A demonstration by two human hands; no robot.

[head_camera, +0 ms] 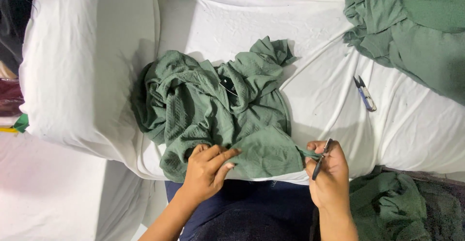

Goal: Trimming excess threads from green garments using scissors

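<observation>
Head view is showing me bent over a white sheet (319, 91) with a crumpled green garment (213, 110) lying in the middle of it. My left hand (208, 166) is resting flat on the near edge of the garment, fingers loosely spread and pressing the cloth down rather than closing on it. My right hand (329, 173) is closed around a small thread cutter (322, 158), whose tip is meeting a narrow tail of green cloth (306, 153) sticking out from the garment's corner.

I am judging the main risk to be the blades catching the fabric itself, since the tail is running straight into the hem and the cloth is bunching there. My left hand is pinning the garment some way from the cut, so the cloth could be slipping or puckering as I am snipping. A second cutter (364, 93) is lying loose on the sheet, well apart, near another green pile (411, 23); dragging the cloth could be snagging it.
</observation>
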